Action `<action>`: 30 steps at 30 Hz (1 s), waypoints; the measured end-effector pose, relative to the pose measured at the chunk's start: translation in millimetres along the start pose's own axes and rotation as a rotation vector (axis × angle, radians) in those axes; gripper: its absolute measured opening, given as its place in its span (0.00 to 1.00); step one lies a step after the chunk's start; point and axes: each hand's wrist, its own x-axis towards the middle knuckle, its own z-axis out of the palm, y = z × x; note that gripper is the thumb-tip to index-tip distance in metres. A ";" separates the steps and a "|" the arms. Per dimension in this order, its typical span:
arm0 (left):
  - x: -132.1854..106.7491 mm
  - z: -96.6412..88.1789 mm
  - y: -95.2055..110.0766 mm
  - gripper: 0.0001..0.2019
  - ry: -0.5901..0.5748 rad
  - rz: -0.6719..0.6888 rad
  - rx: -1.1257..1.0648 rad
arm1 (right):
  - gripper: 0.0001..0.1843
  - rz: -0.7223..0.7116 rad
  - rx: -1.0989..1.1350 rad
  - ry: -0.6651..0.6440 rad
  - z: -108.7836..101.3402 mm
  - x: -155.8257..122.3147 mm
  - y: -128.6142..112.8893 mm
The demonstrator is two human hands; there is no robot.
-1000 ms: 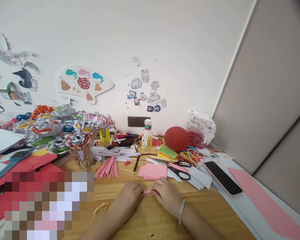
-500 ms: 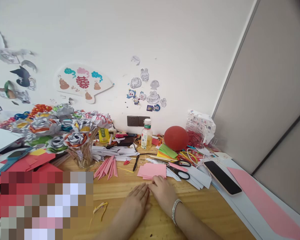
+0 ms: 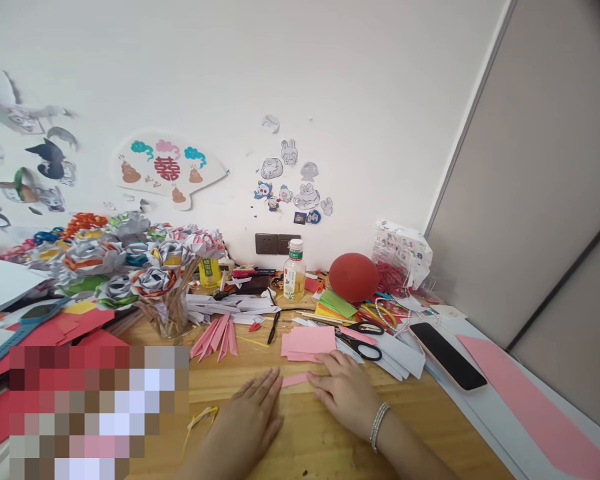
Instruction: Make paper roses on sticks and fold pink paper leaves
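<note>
Both my hands lie flat on the wooden table [image 3: 330,447] near its front. My left hand [image 3: 250,417] has its fingers stretched out, tips pointing at a small folded pink paper piece [image 3: 295,380]. My right hand [image 3: 345,393], with a bracelet at the wrist, rests just right of that piece, fingers extended and touching its right end. The pink piece lies between the two hands. A stack of pink paper sheets [image 3: 307,341] sits just beyond the hands.
Folded pink strips [image 3: 217,335] fan out left of the stack. Black scissors [image 3: 363,347], a phone [image 3: 447,357], a red ball [image 3: 353,277], a bottle [image 3: 294,270] and a bunch of paper flowers [image 3: 130,260] in a glass crowd the back. A long pink sheet [image 3: 535,410] lies at right.
My hands, close together over the pink piece before, have spread apart and flattened. The folded pink piece now shows between them.
</note>
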 end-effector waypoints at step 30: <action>3.6 -7.6 2.3 0.11 0.269 -0.070 -0.535 | 0.02 -0.027 0.292 0.065 14.6 13.8 -17.4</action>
